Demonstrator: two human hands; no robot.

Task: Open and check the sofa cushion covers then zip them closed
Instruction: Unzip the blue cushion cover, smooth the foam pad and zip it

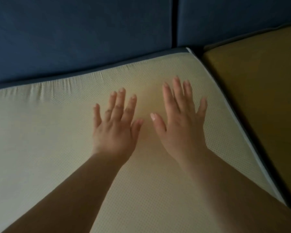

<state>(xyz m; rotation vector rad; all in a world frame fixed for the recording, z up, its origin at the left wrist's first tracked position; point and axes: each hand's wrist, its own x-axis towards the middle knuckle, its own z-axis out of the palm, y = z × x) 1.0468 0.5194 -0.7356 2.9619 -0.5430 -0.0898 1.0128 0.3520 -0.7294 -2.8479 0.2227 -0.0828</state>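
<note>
blue backrest point(74, 31) at 12 o'clock | cream cushion point(40, 140) fills centre to 8 o'clock, dotted side up, probably to reach its zip, none visible | mustard seat base point(259, 98) at 3 o'clock | your left hand point(113, 132) and right hand point(180, 130) lie flat on it, fingers spread, gripping nothing, seemingly feeling the cover

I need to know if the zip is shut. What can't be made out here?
1. Zip: none shows in the head view. The near and left sides of the cushion are cut off by the frame, and its far side faces the back cushions.
2. Contact: blur hides whether the left hand and right hand press or hover.
3. Yellow cushion: cut off at the right edge.
</note>
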